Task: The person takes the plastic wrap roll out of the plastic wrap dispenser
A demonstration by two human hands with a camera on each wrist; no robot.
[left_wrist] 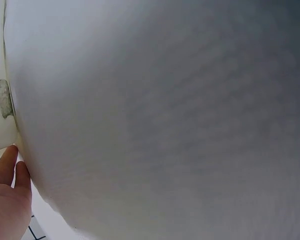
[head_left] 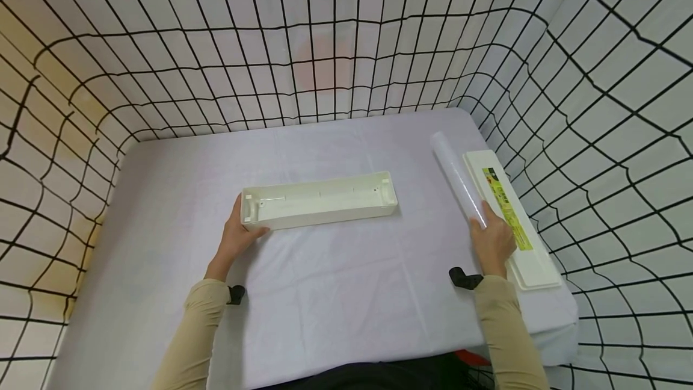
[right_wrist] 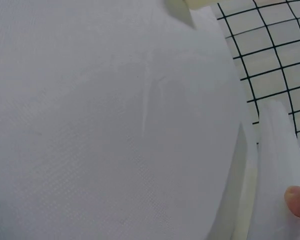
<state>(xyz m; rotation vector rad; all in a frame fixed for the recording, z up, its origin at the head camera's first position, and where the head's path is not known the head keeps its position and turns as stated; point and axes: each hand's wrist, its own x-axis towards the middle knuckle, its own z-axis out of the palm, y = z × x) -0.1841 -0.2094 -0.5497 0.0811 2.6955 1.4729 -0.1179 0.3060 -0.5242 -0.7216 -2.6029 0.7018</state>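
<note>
Here the left hand (head_left: 236,238) gripped the near-left end of the open tray (head_left: 319,200), mid-table, while the right hand (head_left: 491,241) closed on the roll (head_left: 458,176) beside the lid (head_left: 511,215); I judged loading underway, needing a level lift across into the tray

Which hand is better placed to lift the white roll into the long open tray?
Probably the right hand: it already rests on the near end of the roll. The left hand holds the tray's left end, steadying it.

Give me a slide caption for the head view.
Left hand holds the tray's end; right hand grips the roll beside the lid.
</note>
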